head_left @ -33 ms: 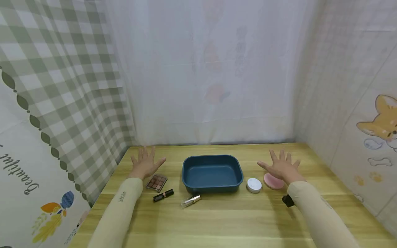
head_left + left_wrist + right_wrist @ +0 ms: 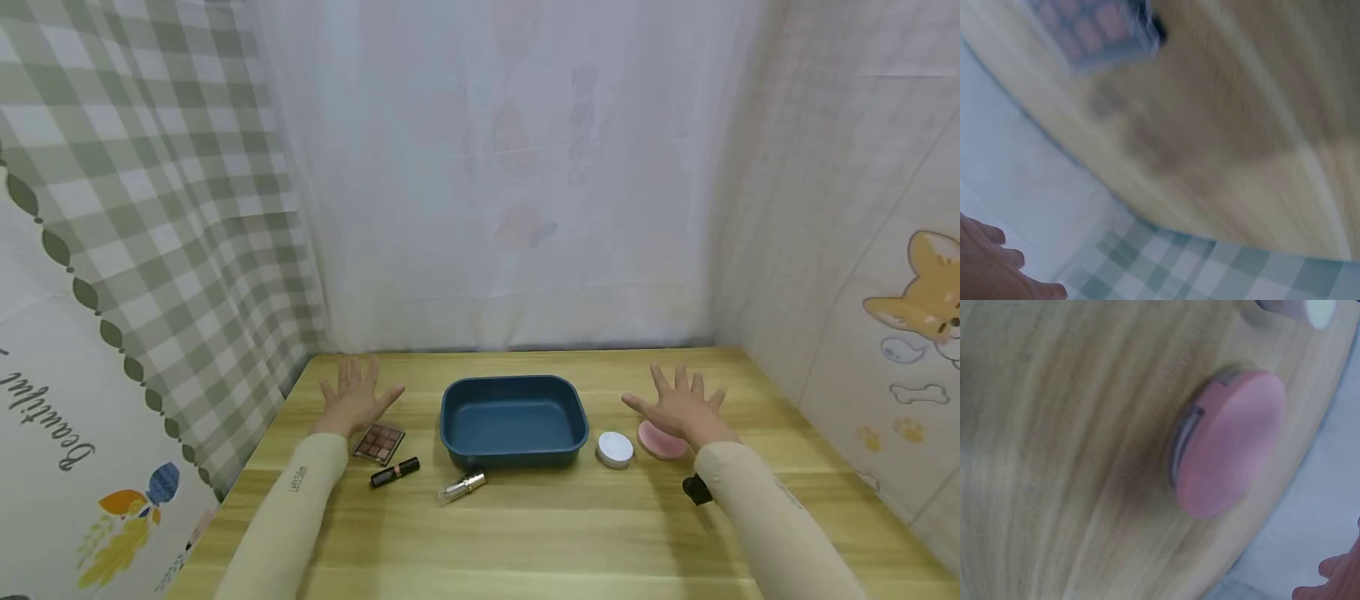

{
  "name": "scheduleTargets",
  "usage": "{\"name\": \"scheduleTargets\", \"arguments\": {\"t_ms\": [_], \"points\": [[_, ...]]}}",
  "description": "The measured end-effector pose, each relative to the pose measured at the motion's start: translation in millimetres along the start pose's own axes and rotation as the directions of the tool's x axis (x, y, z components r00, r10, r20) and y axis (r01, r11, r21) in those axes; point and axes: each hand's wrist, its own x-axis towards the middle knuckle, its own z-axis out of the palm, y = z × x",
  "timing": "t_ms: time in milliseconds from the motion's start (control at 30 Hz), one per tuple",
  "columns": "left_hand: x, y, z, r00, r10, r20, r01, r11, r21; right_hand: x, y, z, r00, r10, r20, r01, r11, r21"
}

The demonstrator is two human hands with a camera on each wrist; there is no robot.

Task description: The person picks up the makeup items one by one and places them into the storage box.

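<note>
My left hand (image 2: pixel 351 406) is held out over the table's left side, fingers spread and holding nothing. Closest to it is an eyeshadow palette (image 2: pixel 379 443), just below the palm and wrist. A black lipstick tube (image 2: pixel 394 472) and a silver lipstick with a clear end (image 2: pixel 462 488) lie nearer me. My right hand (image 2: pixel 684 408) reaches out on the other side, fingers likewise spread, with nothing in it. It partly covers a round pink compact (image 2: pixel 660 442), fully seen in the right wrist view. A round white-lidded container (image 2: pixel 615 448) sits left of the compact.
An open dark blue tray (image 2: pixel 513 459) stands in the middle of the wooden table (image 2: pixel 540 533). A small black object (image 2: pixel 697 489) shows beside the right sleeve. Curtains close off the back and both sides, a checked one (image 2: pixel 225 167) on the left.
</note>
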Motion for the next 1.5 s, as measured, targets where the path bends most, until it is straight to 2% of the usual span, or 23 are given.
{"name": "scheduleTargets", "arguments": {"t_ms": [100,367,633,1067,1233,1500], "points": [[1.1,3.7,1.0,1.000,0.011,0.001,-0.011,1.000,0.010,0.4,1,-2,1.000,-0.001,-0.006,0.001,1.000,-0.002],[-2.0,23.1,5.1,0.997,0.049,0.056,-0.052,0.997,0.057,4.2,-5,-2,0.999,-0.039,-0.005,0.039,0.999,-0.030],[-6.0,35.3,11.3,0.995,0.089,0.052,-0.091,0.995,0.050,3.5,-10,0,0.998,-0.059,-0.009,0.058,0.997,-0.044],[-13.7,47.0,26.6,0.988,0.136,0.073,-0.142,0.986,0.084,-0.3,-5,9,0.996,-0.091,-0.024,0.089,0.993,-0.072],[-14.3,50.5,27.2,0.984,0.155,0.083,-0.161,0.984,0.079,-0.9,-4,7,0.995,-0.089,-0.038,0.085,0.991,-0.099],[-13.1,50.6,26.5,0.981,0.170,0.096,-0.179,0.979,0.094,-3.3,-9,7,0.997,-0.083,-0.007,0.081,0.991,-0.106]]}}
